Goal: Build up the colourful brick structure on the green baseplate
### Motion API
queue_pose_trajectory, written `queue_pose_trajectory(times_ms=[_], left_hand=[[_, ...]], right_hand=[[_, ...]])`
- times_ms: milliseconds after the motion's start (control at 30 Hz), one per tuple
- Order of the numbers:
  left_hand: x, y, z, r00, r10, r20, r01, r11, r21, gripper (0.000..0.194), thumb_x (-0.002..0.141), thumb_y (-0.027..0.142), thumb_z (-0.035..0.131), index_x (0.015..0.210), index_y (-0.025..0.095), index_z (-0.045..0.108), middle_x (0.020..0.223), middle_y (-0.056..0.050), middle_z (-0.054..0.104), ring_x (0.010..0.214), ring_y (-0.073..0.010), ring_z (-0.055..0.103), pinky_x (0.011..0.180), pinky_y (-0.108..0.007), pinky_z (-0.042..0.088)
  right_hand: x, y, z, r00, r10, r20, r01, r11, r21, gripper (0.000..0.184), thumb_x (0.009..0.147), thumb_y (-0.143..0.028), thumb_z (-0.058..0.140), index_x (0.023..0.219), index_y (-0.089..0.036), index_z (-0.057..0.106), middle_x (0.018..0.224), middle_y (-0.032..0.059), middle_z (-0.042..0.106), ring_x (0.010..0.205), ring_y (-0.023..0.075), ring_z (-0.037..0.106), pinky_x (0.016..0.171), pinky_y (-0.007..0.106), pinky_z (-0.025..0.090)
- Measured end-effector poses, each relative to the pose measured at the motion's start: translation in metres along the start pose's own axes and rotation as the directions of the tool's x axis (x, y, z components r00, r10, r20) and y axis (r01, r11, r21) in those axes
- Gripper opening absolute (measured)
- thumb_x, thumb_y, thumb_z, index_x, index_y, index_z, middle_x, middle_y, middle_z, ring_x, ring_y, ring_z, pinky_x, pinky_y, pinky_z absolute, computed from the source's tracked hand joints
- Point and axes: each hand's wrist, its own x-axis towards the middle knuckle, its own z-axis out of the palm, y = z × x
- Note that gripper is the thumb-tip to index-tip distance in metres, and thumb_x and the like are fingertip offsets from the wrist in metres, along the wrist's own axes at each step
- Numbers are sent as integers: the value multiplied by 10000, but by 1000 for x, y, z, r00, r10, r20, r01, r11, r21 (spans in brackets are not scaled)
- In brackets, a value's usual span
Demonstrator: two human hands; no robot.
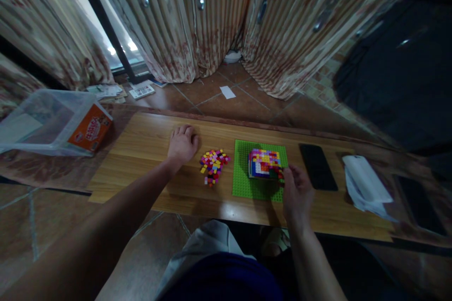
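My left hand (183, 144) rests on the wooden board with its fingers stretched out and holds nothing. To its right lies a loose pile of small toy bricks (214, 164) in pink, yellow, red, orange and other colours. A green studded baseplate (241, 183) bears a block built of multicoloured bricks (265, 162). At the block's lower right corner my right hand (297, 193) has its thumb and fingers pinched together. Dark red and green bits show by the fingertips, but whatever is between them is too small and shadowed to name.
A black phone (318, 167) lies right of the baseplate, with a white box in a plastic wrap (367, 179) beyond it. On the far left stands a clear plastic bin (52, 141) with an orange label. The wooden board (141, 136) ends close before my lap.
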Motion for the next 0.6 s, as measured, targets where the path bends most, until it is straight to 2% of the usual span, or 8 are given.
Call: queue_pose_trajectory(times_ms=[100,200,267,333,400,467,533,600], left_hand=[[0,-1,1,1000,-3,1,3,1000,-1,310,887,290,470,1148,174,592,1276,-133,584,1173,-319,511,1022,-483,377],[-1,-1,2,1000,-4,-2,4,1000,12,319,893,292,464,1163,174,586,1272,-133,588,1169,-321,513,1022,-489,377],[-1,-1,2,1000,2,-2,-2,1000,17,316,902,294,457,1165,171,580,1269,-133,588,1169,-319,512,1023,-485,377],[-2,-1,2,1000,8,1,-8,1000,22,306,911,291,450,1162,167,572,1268,-132,586,1168,-313,510,1019,-476,380],[-2,0,1,1000,11,5,-12,1000,28,290,921,287,441,1154,163,562,1265,-134,584,1164,-309,507,1014,-472,382],[-3,1,-1,1000,18,11,-19,999,33,274,933,289,431,1141,157,552,1257,-137,583,1153,-303,503,1011,-467,382],[-4,1,-2,1000,24,18,-25,999,38,264,945,296,421,1133,155,543,1247,-137,585,1142,-298,500,1008,-459,384],[-4,2,-2,999,26,19,-27,999,44,259,949,299,420,1129,157,541,1242,-133,587,1137,-293,498,1004,-451,386]], right_hand=[[-7,-13,-8,994,-47,-101,48,999,1,431,820,-486,602,1075,-144,667,927,99,698,762,183,643,643,317,514],[-18,-27,-8,987,-103,-121,104,995,5,365,833,-458,602,1041,-167,674,914,84,698,748,179,645,673,335,527],[-29,-34,-3,988,-143,-62,145,989,15,325,848,-437,599,1017,-172,681,935,90,708,809,203,666,750,371,538],[-44,-35,6,978,-197,70,197,980,4,283,867,-415,591,993,-181,690,970,89,713,875,217,672,813,390,536],[-60,-33,17,931,-263,255,279,960,-28,233,893,-379,568,973,-203,698,983,73,710,886,210,667,814,380,541],[-72,-29,29,849,-318,423,370,928,-44,209,920,-329,527,979,-229,701,979,62,702,879,205,663,789,368,551],[-80,-25,42,768,-367,525,445,895,-25,222,934,-282,490,998,-247,700,976,62,697,897,212,665,795,374,557],[-81,-23,54,716,-399,573,490,872,-5,232,933,-251,478,995,-247,702,979,68,697,929,224,665,824,388,556]])
